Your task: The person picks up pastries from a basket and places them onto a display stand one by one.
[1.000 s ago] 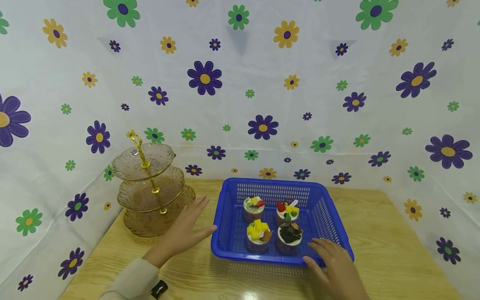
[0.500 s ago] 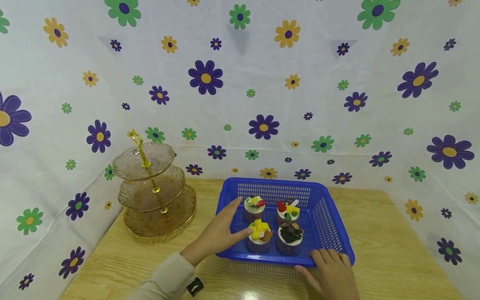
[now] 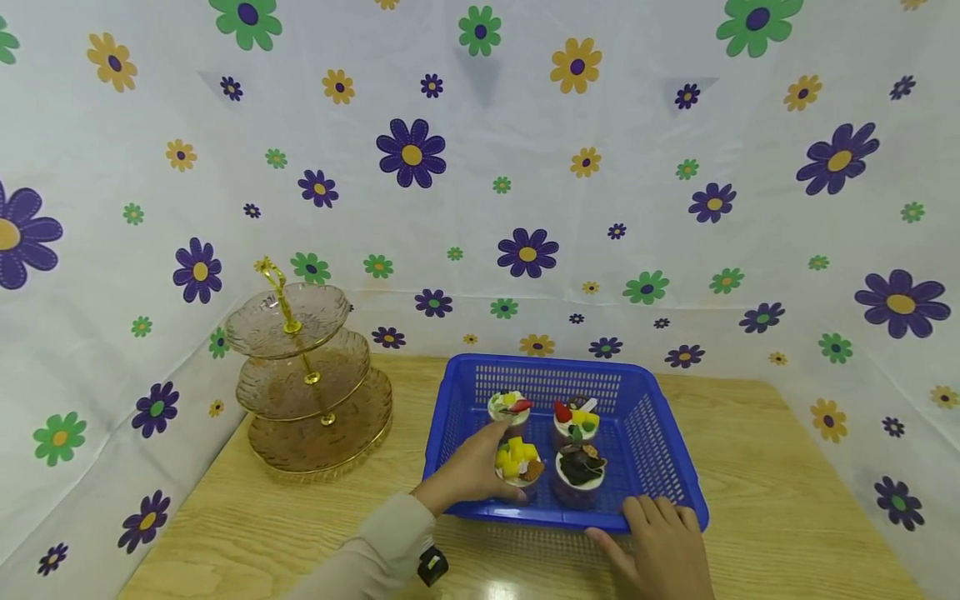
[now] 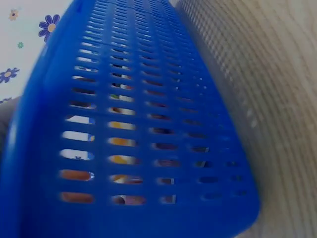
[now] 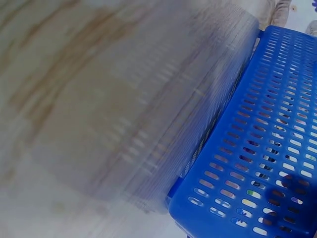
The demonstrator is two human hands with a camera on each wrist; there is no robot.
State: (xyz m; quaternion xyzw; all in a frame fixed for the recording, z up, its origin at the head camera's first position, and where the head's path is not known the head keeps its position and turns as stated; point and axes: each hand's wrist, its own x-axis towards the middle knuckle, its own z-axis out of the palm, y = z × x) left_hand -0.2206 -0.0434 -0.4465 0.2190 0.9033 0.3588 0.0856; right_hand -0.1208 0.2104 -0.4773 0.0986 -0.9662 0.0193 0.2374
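Observation:
Inside a blue plastic basket (image 3: 558, 518), my left hand (image 3: 471, 468) reaches over the front left and grips a dessert cup (image 3: 517, 457) topped with yellow fruit cubes. The thumb lies on the cup's near side, the fingers on its far left side. Behind it stands a cream-topped cup (image 3: 508, 406) with a red slice. To the right are a chocolate-topped cup (image 3: 579, 475) and a strawberry-topped cup (image 3: 576, 421). My right hand (image 3: 663, 542) holds the basket's front right rim, fingers over it, thumb in front. Both wrist views show slotted basket walls (image 4: 99, 213); neither clearly shows the hands.
A three-tier stand (image 3: 311, 379) of clear scalloped plates with a gold stem stands left of the basket. The wooden table (image 3: 787, 467) extends on both sides. A flower-printed white cloth (image 3: 465, 225) hangs behind and at the sides.
My left hand has moved right, from beside the stand into the basket, and taken hold of the yellow-fruit cup. The right hand has settled on the front rim. The basket has barely moved.

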